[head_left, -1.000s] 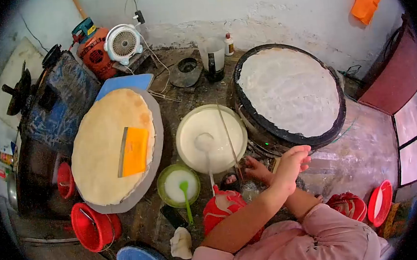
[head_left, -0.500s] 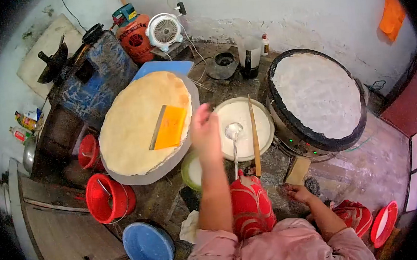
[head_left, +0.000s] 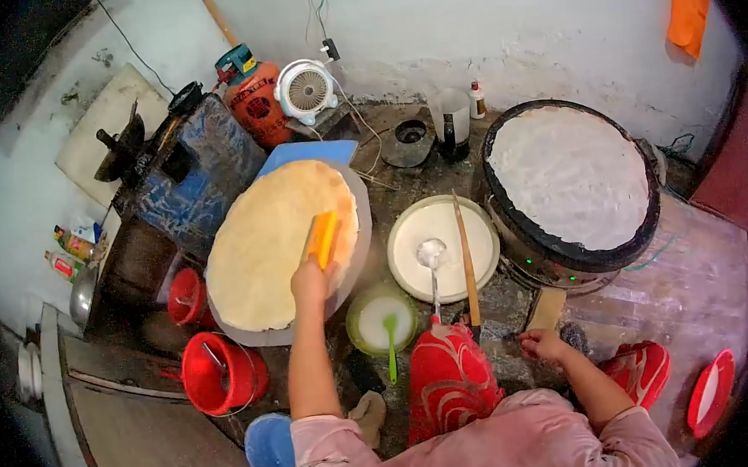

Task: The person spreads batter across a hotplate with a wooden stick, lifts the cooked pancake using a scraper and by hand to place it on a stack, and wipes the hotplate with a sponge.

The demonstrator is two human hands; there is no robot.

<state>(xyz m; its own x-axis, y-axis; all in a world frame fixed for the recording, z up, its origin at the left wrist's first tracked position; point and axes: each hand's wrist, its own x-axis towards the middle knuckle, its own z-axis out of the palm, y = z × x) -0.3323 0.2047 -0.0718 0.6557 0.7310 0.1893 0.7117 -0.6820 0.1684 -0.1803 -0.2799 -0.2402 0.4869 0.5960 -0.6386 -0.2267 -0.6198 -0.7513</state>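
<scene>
My left hand (head_left: 311, 277) is closed around the yellow scraper (head_left: 323, 238), which is tilted up over the right part of the stack of tan flatbreads (head_left: 279, 240). My right hand (head_left: 542, 345) has its fingers bent together at the lower end of a tan block (head_left: 547, 308); whether it grips the block is unclear. A ladle (head_left: 432, 254) and a long wooden stick (head_left: 466, 262) rest across the bowl of white batter (head_left: 402, 266). On the round black-rimmed griddle (head_left: 494, 182) a pale sheet of batter (head_left: 569, 176) is spread out.
A green bowl (head_left: 355, 335) with a green spoon (head_left: 391, 345) stands left of my knee. Red buckets (head_left: 216, 388) and a blue basin (head_left: 268, 453) are at lower left. Behind are a fan (head_left: 307, 91), a gas cylinder (head_left: 257, 111) and a pitcher (head_left: 453, 128).
My left hand has moved from the right side across to the flatbreads and taken hold of the scraper, which is now lifted on edge. My right hand has come to the tan block. The view has shifted.
</scene>
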